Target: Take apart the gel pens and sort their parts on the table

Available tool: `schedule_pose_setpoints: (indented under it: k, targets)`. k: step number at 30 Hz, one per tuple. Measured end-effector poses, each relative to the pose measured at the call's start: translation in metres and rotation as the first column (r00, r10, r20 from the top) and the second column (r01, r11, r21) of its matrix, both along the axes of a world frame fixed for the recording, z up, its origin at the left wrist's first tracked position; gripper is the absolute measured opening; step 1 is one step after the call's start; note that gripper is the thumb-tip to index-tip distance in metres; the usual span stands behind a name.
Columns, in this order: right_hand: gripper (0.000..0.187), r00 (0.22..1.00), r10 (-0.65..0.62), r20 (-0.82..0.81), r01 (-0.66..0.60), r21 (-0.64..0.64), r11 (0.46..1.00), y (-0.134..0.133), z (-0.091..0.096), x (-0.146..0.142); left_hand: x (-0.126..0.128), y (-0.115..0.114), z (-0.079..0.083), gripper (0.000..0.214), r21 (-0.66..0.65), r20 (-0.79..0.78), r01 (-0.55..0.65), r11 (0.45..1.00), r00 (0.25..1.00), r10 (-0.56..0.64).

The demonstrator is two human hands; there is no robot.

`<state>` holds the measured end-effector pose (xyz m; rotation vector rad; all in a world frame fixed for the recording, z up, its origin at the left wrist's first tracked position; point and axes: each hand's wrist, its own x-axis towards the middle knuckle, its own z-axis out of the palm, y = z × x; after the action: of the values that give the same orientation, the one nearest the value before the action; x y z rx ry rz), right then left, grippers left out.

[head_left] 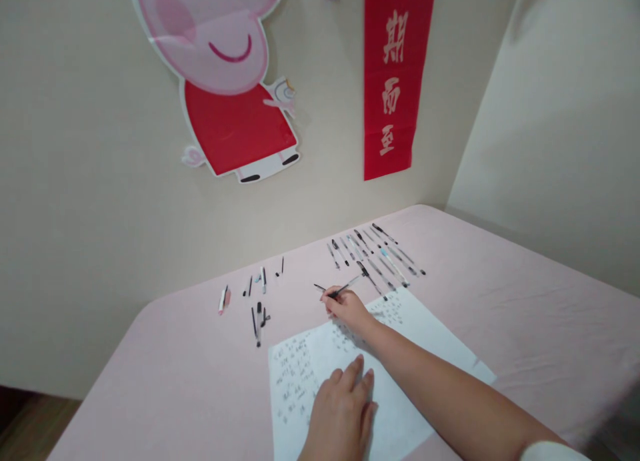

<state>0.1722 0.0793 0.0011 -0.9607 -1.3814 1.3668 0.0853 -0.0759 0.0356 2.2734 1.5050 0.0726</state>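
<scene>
In my right hand (pixel 345 307) is a slim pen (pixel 349 285) with a clear barrel and a dark front part, pinched between thumb and fingers. This hand is over the far edge of a white sheet of paper (pixel 415 381). A thin dark piece (pixel 319 286) sticks out just left of the fingertips; I cannot tell whether it belongs to the pen. My left hand (pixel 340 407) lies palm down on the near part of the sheet with its fingers stretched out, holding nothing. Dark handwritten marks cover the left side and the far part of the sheet.
Behind the sheet, several pens (pixel 373 277) lie in slanted rows. To the left are loose pen parts and caps (pixel 263 281), and a pink-and-white pen (pixel 222 302). A pink cloth (pixel 190 381) covers the table, which meets the wall (pixel 325 207) at the back.
</scene>
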Motion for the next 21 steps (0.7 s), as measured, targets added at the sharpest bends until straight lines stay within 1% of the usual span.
schedule_pose_setpoints:
  k: [2, 3, 6, 9, 11, 13, 16, 18, 21]
  targets:
    - [0.014, 0.997, 0.059, 0.044, -0.059, 0.014, 0.998, -0.009, 0.005, 0.003, -0.001, 0.0, -0.001, 0.045, 0.0, 0.01, -0.003, 1.0, 1.0, 0.003]
    - [0.012, 0.994, 0.094, 0.063, -0.094, -0.002, 0.996, -0.015, 0.007, 0.005, -0.001, 0.0, -0.002, 0.045, 0.003, 0.014, -0.003, 1.0, 1.0, 0.003]
    - [0.011, 0.976, 0.205, 0.078, -0.195, -0.114, 0.974, -0.034, 0.007, 0.016, -0.001, 0.0, -0.003, 0.045, 0.015, 0.023, -0.006, 1.0, 1.0, 0.006]
    - [0.013, 0.962, 0.241, 0.126, -0.214, -0.197, 0.957, -0.05, 0.002, 0.032, 0.0, 0.0, -0.003, 0.045, 0.017, 0.03, -0.009, 1.0, 1.0, 0.009]
    - [0.015, 0.96, 0.252, 0.121, -0.221, -0.224, 0.949, -0.055, 0.0, 0.043, 0.0, -0.001, -0.002, 0.045, 0.013, 0.029, -0.01, 1.0, 1.0, 0.01]
    - [0.014, 0.964, 0.228, 0.138, -0.199, -0.194, 0.961, -0.056, 0.0, 0.054, 0.0, -0.002, -0.001, 0.044, 0.016, 0.03, -0.013, 1.0, 0.999, 0.013]
    - [0.009, 0.961, 0.115, 0.25, -0.105, -0.051, 0.993, -0.056, 0.001, 0.066, 0.0, -0.003, -0.001, 0.043, 0.023, 0.035, -0.021, 1.0, 0.999, 0.02]
    - [0.006, 0.947, 0.049, 0.319, -0.061, 0.03, 0.998, -0.057, 0.0, 0.071, -0.001, -0.003, -0.001, 0.044, 0.02, 0.037, -0.023, 1.0, 0.999, 0.022]
    - [0.008, 0.912, 0.019, 0.41, -0.059, 0.085, 0.995, -0.064, -0.001, 0.077, -0.001, -0.002, -0.001, 0.044, 0.017, 0.042, -0.018, 1.0, 0.999, 0.017]
